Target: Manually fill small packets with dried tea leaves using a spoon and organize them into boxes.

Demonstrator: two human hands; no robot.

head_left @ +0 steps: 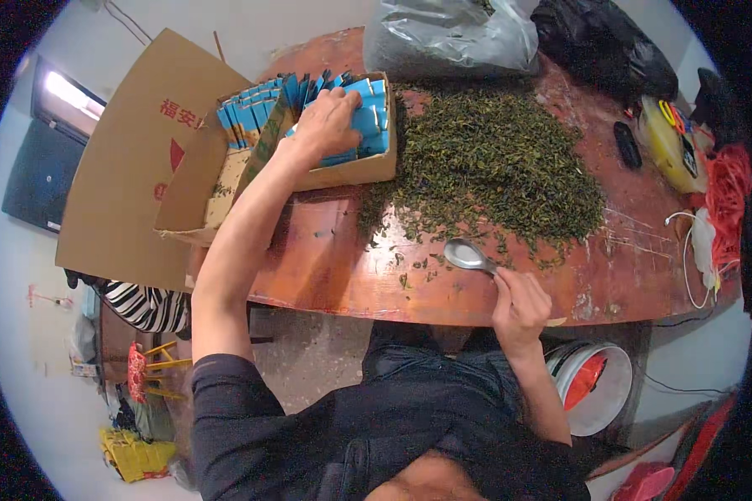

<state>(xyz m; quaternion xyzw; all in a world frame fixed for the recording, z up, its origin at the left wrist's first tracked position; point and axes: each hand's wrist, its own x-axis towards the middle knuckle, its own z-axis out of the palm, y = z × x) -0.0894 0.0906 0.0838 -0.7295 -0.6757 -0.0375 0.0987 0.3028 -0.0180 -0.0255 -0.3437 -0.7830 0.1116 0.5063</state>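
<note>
My left hand (332,122) reaches into a cardboard box (351,173) filled with upright blue packets (366,119); its fingers touch the packets, and whether they grip one is hidden. A second open box (185,188) beside it on the left holds more blue packets at its far end and loose leaf bits on its bottom. My right hand (523,307) holds a metal spoon (467,255) by its handle above the table's near edge. The spoon's bowl looks empty. A broad heap of dried green tea leaves (495,156) lies on the reddish wooden table (326,269), right of the boxes.
Behind the heap stands a clear plastic bag (451,44), with a black plastic bag (608,50) beside it. A dark oblong object (627,145), a yellowish bag (667,150) and red plastic (727,194) lie at the right. A white bucket (608,401) stands below the table. A large cardboard flap (119,169) rises at the left.
</note>
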